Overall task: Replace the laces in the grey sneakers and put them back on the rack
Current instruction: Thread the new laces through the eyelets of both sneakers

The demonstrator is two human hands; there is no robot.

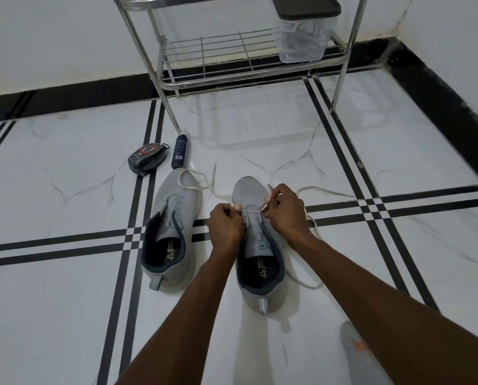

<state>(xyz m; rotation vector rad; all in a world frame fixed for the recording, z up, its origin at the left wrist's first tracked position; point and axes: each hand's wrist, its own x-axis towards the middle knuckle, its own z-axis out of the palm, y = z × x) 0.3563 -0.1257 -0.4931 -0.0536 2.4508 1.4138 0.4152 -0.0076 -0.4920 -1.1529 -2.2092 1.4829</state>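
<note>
Nearest the camera, at the bottom right corner of the view, a grey knitted shape with an orange mark lies on the glossy white marble-patterned floor tiles, partly behind the right forearm; what it is cannot be told.

Two bare forearms reach forward to the right grey sneaker, which stands flat on the floor with its heel loop toward the person and its rounded toe toward the rack, long axis running near to far. Its upper is perforated mesh with a dark padded collar and dark insole. The left hand has its fingers curled, pinching the white lace at the left side of the lowest eyelets. The right hand is likewise curled, pinching the lace at the right side. A short span of flat woven lace is taut between them across the tongue; the loose ends trail over the tiles to the right.

Just beside it to the left, the left grey sneaker lies parallel, toe leaning slightly right, with another white lace draped loosely over its toe.

Beyond its toe lie a dark cylindrical spray can and a black oval shoe-polish sponge case.

Farthest, against the white wall, stands the chromed wire shoe rack; a clear plastic box with a dark lid sits at the right end of its lower shelf.
</note>
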